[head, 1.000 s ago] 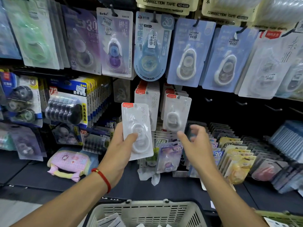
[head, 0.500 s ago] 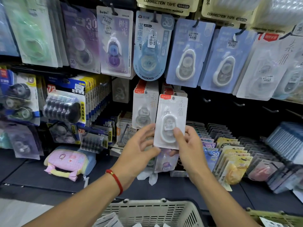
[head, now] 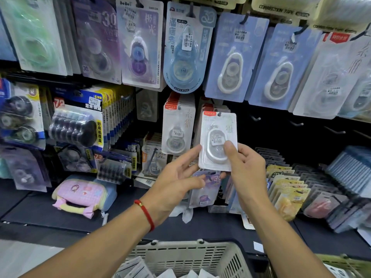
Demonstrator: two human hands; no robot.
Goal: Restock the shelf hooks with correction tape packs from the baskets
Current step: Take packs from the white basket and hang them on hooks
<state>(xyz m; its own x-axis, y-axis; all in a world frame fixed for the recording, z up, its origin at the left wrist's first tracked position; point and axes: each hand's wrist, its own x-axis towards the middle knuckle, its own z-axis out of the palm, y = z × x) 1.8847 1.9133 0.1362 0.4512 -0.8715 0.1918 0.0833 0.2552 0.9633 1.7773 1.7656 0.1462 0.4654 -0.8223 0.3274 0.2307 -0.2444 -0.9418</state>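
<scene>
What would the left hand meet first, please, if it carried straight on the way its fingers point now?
Probably the white correction tape pack that the right hand holds: the left hand points up and right at its lower left edge, though depth is unclear.

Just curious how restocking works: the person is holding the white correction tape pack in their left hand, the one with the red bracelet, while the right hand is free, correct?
Not quite. The head view shows the right hand pinching the white correction tape pack, thumb on its front. The left hand, the one with the red bracelet, is open beside the pack and holds nothing.
</scene>
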